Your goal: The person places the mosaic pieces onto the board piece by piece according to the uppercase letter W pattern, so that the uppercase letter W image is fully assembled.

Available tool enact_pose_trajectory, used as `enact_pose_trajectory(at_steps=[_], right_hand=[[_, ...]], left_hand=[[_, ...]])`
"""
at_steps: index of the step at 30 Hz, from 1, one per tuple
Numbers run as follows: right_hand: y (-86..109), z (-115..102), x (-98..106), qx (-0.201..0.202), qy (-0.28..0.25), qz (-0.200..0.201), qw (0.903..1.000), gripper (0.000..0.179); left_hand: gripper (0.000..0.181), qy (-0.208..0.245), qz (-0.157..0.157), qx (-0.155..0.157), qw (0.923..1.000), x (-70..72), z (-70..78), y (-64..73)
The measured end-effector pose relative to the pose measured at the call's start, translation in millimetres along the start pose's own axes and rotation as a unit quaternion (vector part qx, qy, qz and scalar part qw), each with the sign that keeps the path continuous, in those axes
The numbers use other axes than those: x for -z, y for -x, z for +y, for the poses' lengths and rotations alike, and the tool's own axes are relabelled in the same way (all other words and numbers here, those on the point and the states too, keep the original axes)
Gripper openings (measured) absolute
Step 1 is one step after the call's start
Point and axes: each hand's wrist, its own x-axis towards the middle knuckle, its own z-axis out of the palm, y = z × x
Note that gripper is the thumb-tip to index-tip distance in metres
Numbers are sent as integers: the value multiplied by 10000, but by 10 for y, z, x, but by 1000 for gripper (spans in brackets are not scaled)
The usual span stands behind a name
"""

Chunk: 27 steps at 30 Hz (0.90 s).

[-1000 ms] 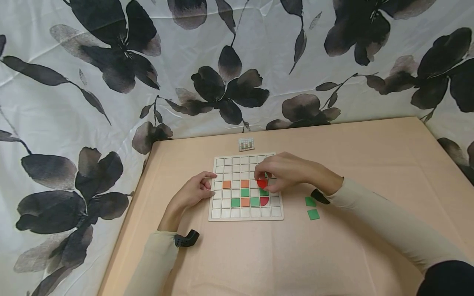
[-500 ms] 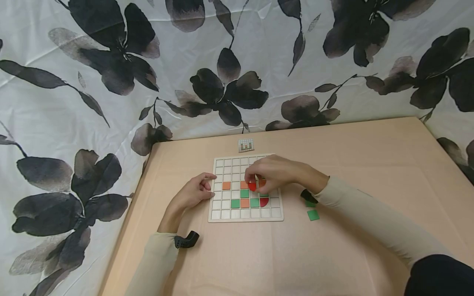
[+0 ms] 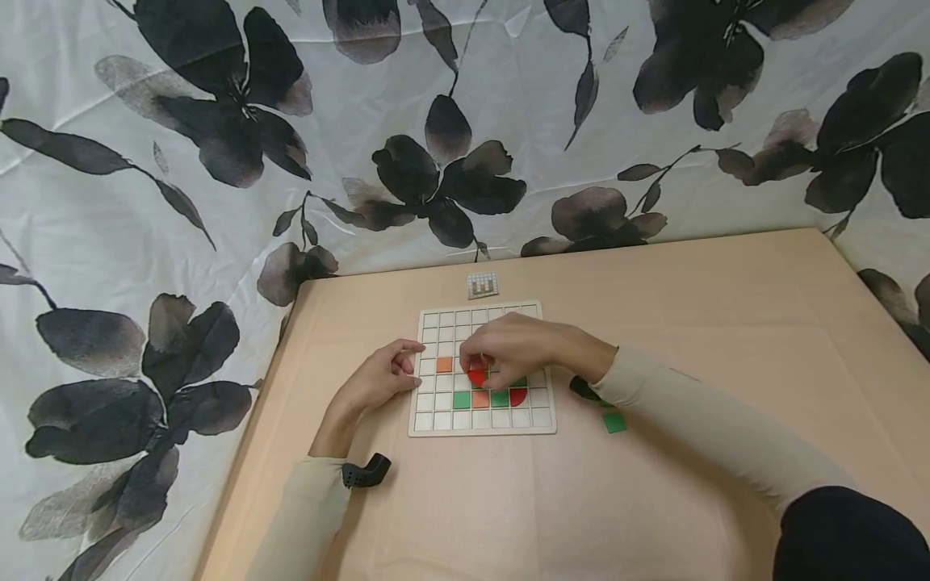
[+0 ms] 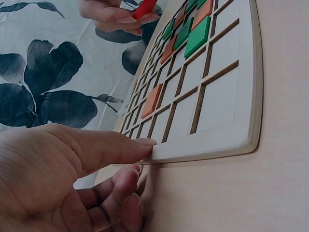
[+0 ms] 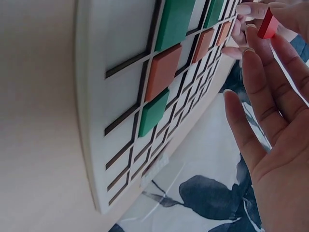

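Note:
A white grid board (image 3: pixel 441 420) lies on the table. My right hand (image 3: pixel 519 347) is over its middle, pinching a red tile (image 3: pixel 476 378) with a rounded side between thumb and fingers; the right wrist view shows this red tile (image 5: pixel 268 25) at the fingertips. At the board's left edge, my left hand (image 3: pixel 374 375) touches the rim with thumb and index finger, its other fingers loosely bent. Set in the grid are an orange tile (image 3: pixel 444 365), green tiles such as this green tile (image 3: pixel 461 400), and a rounded red tile (image 3: pixel 518 396). The right hand hides some cells.
To the right of the board lies a loose green tile (image 3: pixel 613 422), with another mostly hidden under the right wrist's black band (image 3: pixel 584 388). Behind the board sits a small patterned card (image 3: pixel 483 285). Floral cloth (image 3: pixel 450 105) hangs along the table's back and left sides.
My right hand has carried the red tile leftward across the board, uncovering cells on the right. The left hand stays at the board's left edge.

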Motion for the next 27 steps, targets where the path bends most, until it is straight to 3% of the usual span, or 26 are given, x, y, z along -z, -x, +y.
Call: enact_pose_trajectory(at_steps=[10,27], right_hand=[[-185,-69,-59,38,145,-255,9996,22],[-449,-221,-201,365,626,-319,9969,15]], left_hand=[[55,-15,-16,-26,10000,5,-27,-15],[55,-155,-27,-210,9997,15,-54,-16]])
